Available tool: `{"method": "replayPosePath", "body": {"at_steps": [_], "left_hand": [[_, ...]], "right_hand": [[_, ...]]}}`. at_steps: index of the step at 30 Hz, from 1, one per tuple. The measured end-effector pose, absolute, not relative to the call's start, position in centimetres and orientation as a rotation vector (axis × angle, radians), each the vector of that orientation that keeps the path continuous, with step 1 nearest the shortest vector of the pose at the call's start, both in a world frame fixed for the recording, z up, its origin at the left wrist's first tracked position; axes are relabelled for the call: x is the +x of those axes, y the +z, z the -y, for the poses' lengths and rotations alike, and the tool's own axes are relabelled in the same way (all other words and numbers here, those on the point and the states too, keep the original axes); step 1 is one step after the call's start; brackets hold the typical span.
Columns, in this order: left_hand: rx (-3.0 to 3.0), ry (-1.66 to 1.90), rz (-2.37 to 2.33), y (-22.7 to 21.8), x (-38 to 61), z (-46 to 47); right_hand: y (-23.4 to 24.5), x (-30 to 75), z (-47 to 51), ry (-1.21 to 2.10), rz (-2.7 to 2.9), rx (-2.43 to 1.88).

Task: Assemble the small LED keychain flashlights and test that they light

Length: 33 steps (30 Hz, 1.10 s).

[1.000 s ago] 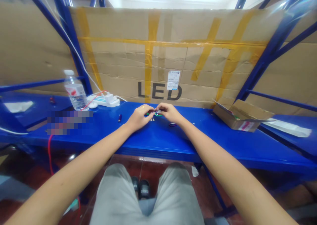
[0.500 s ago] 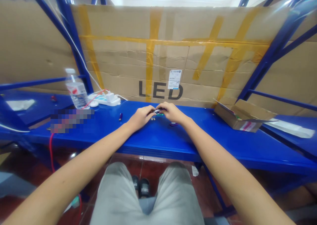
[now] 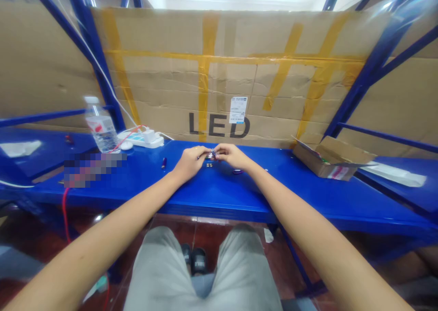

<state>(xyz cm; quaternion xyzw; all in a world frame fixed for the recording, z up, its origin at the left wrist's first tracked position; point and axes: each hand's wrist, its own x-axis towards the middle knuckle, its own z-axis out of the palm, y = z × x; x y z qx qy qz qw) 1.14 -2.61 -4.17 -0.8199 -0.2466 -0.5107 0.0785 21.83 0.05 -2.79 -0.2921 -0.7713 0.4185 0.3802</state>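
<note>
Close together above the blue table [image 3: 219, 194], both my hands pinch a small shiny thing [image 3: 211, 155], part silver and part dark, too small to name. My left hand [image 3: 190, 163] is closed on its left side, fingertips bent inward. My right hand [image 3: 232, 156] grips it from the right with thumb and fingers. Just below the fingertips lie several tiny metallic pieces [image 3: 209, 165]. A flat dark purple piece [image 3: 237, 171] rests under my right wrist. Left of my left hand is a small dark purple cylinder-like piece [image 3: 164, 163].
At the left stand a water bottle [image 3: 101, 127] and a white power strip [image 3: 145, 139] with cables. An open cardboard box [image 3: 333, 160] sits on the right side. Behind the table rises a large cardboard sheet [image 3: 164, 87] between blue rack posts.
My fingers have shifted on the small thing, which now shows more shiny metal. The green-edged piece seen under my right fingers no longer shows. The whole view has shifted slightly.
</note>
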Motion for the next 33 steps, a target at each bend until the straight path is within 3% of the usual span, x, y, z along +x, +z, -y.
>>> {"method": "replayPosePath", "body": {"at_steps": [33], "left_hand": [[-2.518, -1.535, 0.6, -3.88, 1.35, 2.56]], "right_hand": [[-2.86, 21.9, -0.06, 0.875, 2.008, -0.685]]}}
